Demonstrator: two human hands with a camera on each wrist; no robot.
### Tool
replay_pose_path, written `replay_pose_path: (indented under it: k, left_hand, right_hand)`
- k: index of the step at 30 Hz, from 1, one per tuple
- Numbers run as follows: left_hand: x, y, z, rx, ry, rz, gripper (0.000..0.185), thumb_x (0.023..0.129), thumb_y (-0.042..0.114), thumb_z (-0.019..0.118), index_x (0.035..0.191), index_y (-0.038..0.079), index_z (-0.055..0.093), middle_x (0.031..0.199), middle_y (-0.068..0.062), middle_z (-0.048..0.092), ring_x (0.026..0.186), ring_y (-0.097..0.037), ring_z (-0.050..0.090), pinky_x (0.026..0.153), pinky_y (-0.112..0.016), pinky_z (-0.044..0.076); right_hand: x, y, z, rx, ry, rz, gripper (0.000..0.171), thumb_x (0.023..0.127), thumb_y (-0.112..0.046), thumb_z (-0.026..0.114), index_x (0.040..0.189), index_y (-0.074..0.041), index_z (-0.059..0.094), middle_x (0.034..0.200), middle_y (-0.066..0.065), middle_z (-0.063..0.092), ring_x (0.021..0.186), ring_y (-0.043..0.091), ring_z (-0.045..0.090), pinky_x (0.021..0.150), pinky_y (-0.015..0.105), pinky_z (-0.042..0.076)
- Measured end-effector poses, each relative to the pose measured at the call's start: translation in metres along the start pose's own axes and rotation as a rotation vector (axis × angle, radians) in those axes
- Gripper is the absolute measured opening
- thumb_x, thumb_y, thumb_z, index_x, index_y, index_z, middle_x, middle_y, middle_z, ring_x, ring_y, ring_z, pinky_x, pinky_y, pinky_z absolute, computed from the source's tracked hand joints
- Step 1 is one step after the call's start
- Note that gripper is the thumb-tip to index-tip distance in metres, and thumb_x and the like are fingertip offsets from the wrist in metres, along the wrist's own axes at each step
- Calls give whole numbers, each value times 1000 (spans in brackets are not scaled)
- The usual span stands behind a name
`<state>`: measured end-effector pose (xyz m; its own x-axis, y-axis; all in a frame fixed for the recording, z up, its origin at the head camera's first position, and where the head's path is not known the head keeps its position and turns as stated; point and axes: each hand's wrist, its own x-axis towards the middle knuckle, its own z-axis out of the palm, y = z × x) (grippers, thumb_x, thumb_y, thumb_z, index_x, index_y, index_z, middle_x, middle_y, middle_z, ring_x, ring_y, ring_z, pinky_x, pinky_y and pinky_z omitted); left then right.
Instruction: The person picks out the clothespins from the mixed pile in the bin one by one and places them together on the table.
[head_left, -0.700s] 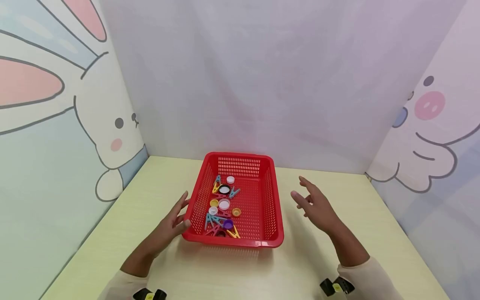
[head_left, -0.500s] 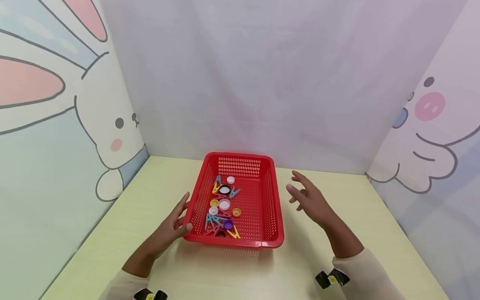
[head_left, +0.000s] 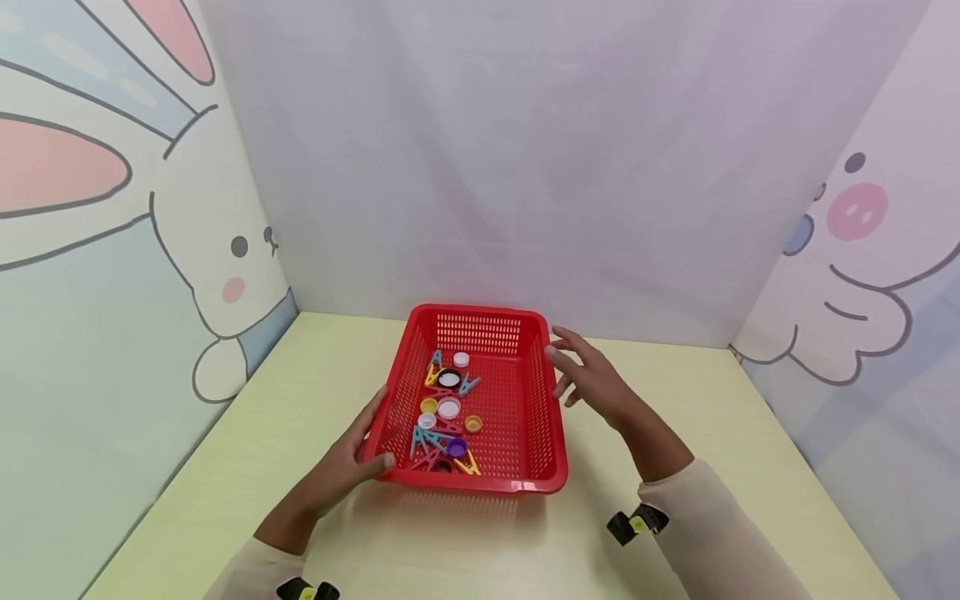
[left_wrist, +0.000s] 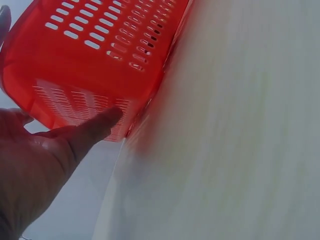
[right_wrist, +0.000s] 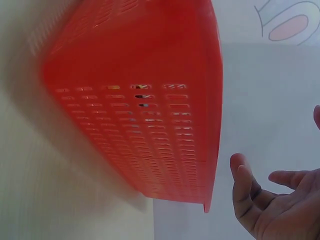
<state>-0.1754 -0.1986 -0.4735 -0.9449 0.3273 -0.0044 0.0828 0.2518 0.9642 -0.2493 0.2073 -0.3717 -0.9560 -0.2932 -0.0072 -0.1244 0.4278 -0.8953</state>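
A red plastic basket (head_left: 487, 483) stands on the table, with colourful clothespins and bottle caps inside, mostly along its left half. My left hand (head_left: 341, 467) is at the basket's front left corner. Its thumb reaches over the rim, and the fingers lie along the outside of the wall. In the left wrist view, a straight finger (left_wrist: 97, 127) extends beside the slotted wall. My right hand (head_left: 596, 379) hovers beside the right rim near the back. Its fingers (right_wrist: 242, 182) are spread and slightly bent, holding nothing; the right wrist view shows them apart from the rim.
Inside the basket are a purple cap (head_left: 457, 447), a black-rimmed cap (head_left: 448, 379), an orange cap (head_left: 473, 425) and a yellow clothespin (head_left: 468, 465). The pale wooden table (head_left: 442, 558) meets a light curtain (head_left: 510, 167) behind, with cartoon-printed panels on both sides.
My right hand has moved left and slightly back, from over the table to the basket's right rim. The left hand has come closer around the front left corner. The basket stays put.
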Motion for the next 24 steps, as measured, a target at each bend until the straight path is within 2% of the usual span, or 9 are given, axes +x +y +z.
replay_pose_path:
  k: [5, 8, 13, 16, 19, 24]
  left_hand:
    - [11, 6, -4, 109, 40, -1, 100, 104, 43, 68, 177, 33, 2, 180, -18, 20, 154, -54, 46, 98, -46, 67]
    - [19, 14, -5, 209, 57, 12, 101, 103, 48, 68, 178, 26, 3, 181, -18, 18, 157, -53, 41, 101, -51, 65]
    - [28, 30, -3, 393, 48, 8, 106, 100, 58, 68, 178, 17, 8, 184, -21, 6, 163, -55, 26, 105, -58, 62]
    - [32, 38, -1, 455, 33, -2, 109, 98, 62, 69, 177, 16, 9, 184, -20, -2, 166, -57, 17, 105, -62, 61]
    - [34, 41, 2, 515, 29, -6, 112, 96, 61, 71, 177, 15, 9, 185, -18, -5, 166, -56, 15, 104, -63, 60]
    - [35, 42, 6, 561, 28, -7, 115, 94, 57, 76, 177, 15, 10, 186, -15, -5, 165, -56, 23, 102, -63, 62]
  right_hand:
    - [9, -1, 5, 2, -21, -11, 76, 111, -42, 57, 174, -15, 25, 169, 23, 40, 86, 25, 71, 75, 35, 65]
    - [13, -4, 8, -8, -28, -16, 76, 111, -43, 57, 174, -14, 24, 169, 21, 41, 91, 31, 71, 76, 35, 65]
    - [19, -9, 14, -24, -63, -33, 76, 112, -43, 58, 174, -14, 25, 167, 21, 42, 118, 45, 71, 87, 41, 66]
    - [24, -13, 19, -13, -91, -39, 76, 111, -45, 59, 174, -15, 27, 167, 20, 43, 132, 46, 66, 98, 47, 65]
    - [29, -16, 22, 4, -114, -37, 74, 111, -43, 58, 173, -15, 28, 169, 19, 42, 139, 44, 63, 105, 51, 62]
    - [38, -23, 24, 18, -150, -34, 71, 112, -40, 56, 173, -14, 29, 172, 19, 40, 142, 45, 61, 107, 53, 62]
